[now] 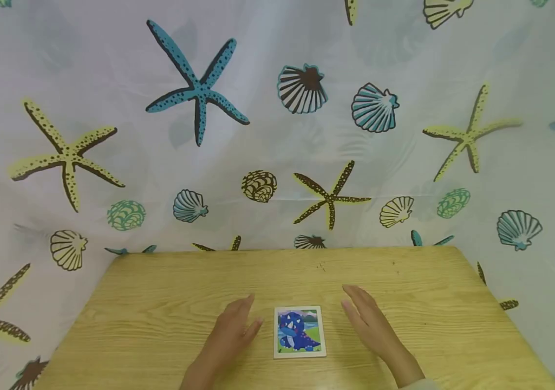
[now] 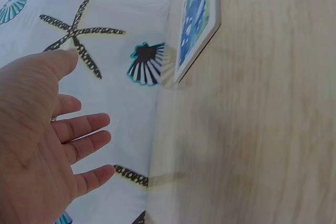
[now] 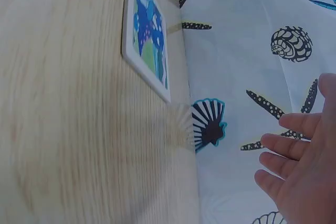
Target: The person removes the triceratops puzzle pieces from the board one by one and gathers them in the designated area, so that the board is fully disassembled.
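A small square picture puzzle or tile with a white border lies flat on the table, showing a blue cartoon dinosaur by water and mountains. To its left, my left hand is held with relaxed fingers, apart from the picture. On the other side, my right hand has its fingers extended and holds nothing. Both wrist views show the picture's edge beyond empty palms; the left hand has loosely bent fingers, and the right hand has its fingers spread.
The wooden table has a light grain and a few dark marks near its far edge. A white curtain printed with starfish and shells hangs behind the table and along both sides.
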`<state>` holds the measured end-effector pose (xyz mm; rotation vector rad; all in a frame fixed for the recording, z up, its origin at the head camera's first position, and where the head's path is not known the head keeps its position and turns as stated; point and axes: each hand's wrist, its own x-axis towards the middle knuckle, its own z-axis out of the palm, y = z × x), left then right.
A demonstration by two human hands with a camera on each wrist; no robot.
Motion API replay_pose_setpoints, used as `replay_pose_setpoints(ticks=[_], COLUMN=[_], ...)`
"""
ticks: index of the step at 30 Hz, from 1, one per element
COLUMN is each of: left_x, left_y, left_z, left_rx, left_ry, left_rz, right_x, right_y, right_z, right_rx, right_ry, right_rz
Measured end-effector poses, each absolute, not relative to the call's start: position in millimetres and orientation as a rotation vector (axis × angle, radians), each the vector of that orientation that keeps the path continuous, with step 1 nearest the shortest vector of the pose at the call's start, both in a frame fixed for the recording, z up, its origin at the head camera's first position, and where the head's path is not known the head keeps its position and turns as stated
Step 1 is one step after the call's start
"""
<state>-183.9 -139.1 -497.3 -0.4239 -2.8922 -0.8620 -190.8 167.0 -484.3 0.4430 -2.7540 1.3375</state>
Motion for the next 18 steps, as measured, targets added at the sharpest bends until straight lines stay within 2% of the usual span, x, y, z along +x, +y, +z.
replay_pose_setpoints(ticks=[11, 18], left_x=[-205, -203], left_y=[-108, -98], left_z=[-537, -541], left_rx=[-0.461, -0.435], left_ry=[-3.041, -3.062], left_rz=[-0.826, -0.705], right_x=[-223, -234], right_y=[117, 96], right_z=[-510, -535], right_rx=[0.561, 0.576], right_ry=[-2.657, -2.738], right_rz=[1.783, 1.844])
